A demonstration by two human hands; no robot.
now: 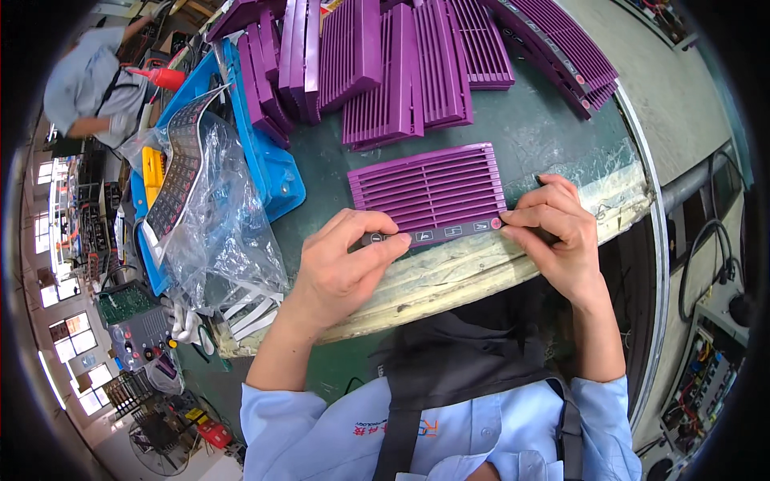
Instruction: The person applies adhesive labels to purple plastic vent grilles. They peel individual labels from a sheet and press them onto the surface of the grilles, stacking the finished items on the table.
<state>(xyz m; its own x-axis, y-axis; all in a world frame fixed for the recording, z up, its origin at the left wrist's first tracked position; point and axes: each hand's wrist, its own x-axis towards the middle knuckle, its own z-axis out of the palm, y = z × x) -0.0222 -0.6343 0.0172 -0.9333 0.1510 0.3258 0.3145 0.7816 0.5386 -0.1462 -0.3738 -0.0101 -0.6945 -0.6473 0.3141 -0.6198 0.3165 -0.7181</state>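
A purple slatted grille panel point(425, 188) lies flat in front of me near the table's padded front edge. Along its near side runs a dark grey label strip point(437, 233) with small white symbols and a red mark at its right end. My left hand point(341, 260) is closed, thumb and index finger pinching the strip's left end against the panel. At the opposite end my right hand point(561, 228) is closed too, fingertips pressed on the strip beside the red mark. A slim dark thing point(539, 181) shows past the right fingers; its kind I cannot make out.
Several purple grille panels point(377, 100) lean and overlap at the back, and more with dark strips point(579, 78) lie at far right. Left stands a blue bin point(281, 188) with clear plastic bags point(228, 208) and a label sheet point(178, 164). A co-worker point(92, 84) is at far left.
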